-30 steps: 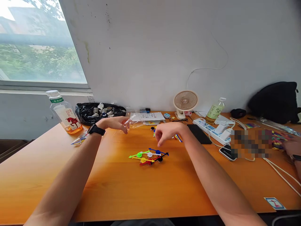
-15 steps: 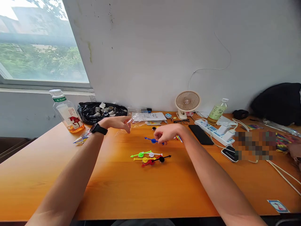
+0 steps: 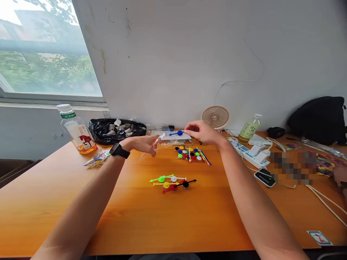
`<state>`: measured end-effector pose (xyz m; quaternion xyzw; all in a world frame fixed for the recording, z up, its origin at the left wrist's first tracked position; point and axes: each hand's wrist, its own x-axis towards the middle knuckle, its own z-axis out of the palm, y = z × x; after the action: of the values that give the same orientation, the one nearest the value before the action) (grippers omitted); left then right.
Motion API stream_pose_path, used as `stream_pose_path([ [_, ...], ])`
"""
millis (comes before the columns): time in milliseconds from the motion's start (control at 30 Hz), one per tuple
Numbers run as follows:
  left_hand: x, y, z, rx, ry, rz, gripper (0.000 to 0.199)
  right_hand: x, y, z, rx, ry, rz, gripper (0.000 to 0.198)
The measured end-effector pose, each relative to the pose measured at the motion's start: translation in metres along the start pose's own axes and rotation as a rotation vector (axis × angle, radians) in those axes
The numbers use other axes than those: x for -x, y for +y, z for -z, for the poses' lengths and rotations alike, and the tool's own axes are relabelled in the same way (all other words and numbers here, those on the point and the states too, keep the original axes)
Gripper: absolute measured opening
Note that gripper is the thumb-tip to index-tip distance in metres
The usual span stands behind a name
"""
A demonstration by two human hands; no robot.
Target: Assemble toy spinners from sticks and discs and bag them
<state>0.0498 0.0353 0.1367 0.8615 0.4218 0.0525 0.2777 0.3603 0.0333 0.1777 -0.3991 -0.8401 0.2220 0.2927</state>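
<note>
My right hand (image 3: 202, 133) pinches one end of a blue arrow spinner (image 3: 179, 133), held up over the back of the desk. My left hand (image 3: 142, 144), with a black watch at the wrist, grips a clear plastic bag (image 3: 164, 141) whose near side faces the spinner. In front of both hands lie several arrow spinners (image 3: 166, 185) in green, white, yellow, red and black, grouped together. Behind them sits a cluster of loose coloured discs and arrows (image 3: 191, 154). A filled clear packet (image 3: 96, 159) of coloured pieces rests beside my left wrist.
A drink bottle (image 3: 81, 135) and a black bag of waste (image 3: 118, 131) stand at the back left. At the back right are a fan (image 3: 215, 117), another bottle (image 3: 248, 130), a power strip (image 3: 248, 153) and a phone (image 3: 265, 178). Another person's hand (image 3: 340, 176) shows at the right edge.
My right hand has lifted the blue arrow spinner up and away from me, to the level of the bag. My left hand has shifted slightly right with the bag.
</note>
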Motion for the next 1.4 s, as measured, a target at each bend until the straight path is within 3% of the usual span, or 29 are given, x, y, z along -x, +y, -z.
stream_pose_path([
  [233, 0.0, 0.02, -0.005, 0.049, -0.027, -0.023, 0.066, -0.005, -0.013, -0.029, 0.064, -0.086, 0.026, 0.03],
  [500, -0.006, 0.02, -0.011, 0.08, -0.077, -0.035, 0.057, -0.01, -0.009, -0.047, 0.107, -0.116, 0.033, 0.024],
  [767, -0.007, 0.016, -0.012, 0.168, -0.101, -0.02, 0.05, -0.009, -0.009, -0.039, 0.063, -0.114, 0.011, 0.024],
  [933, -0.006, 0.0, -0.006, 0.191, -0.126, 0.019, 0.042, 0.0, -0.013, -0.02, 0.272, -0.094, -0.094, 0.019],
  [1000, -0.003, -0.007, -0.003, 0.169, -0.134, 0.053, 0.038, 0.003, -0.016, -0.02, 0.356, -0.249, -0.173, 0.017],
  [1133, 0.002, -0.016, 0.001, 0.159, -0.123, 0.083, 0.029, 0.003, -0.019, -0.045, 0.328, -0.857, -0.224, 0.019],
  [1167, 0.003, -0.016, 0.002, 0.164, -0.118, 0.087, 0.028, 0.001, -0.018, -0.055, 0.324, -0.955, -0.221, 0.024],
  [1233, 0.005, -0.016, 0.002, 0.18, -0.115, 0.088, 0.026, -0.002, -0.017, -0.072, 0.33, -1.055, -0.213, 0.034],
  [1400, 0.008, -0.011, 0.005, 0.256, -0.147, 0.04, 0.022, -0.006, -0.011, -0.091, 0.192, -1.065, -0.18, 0.045],
])
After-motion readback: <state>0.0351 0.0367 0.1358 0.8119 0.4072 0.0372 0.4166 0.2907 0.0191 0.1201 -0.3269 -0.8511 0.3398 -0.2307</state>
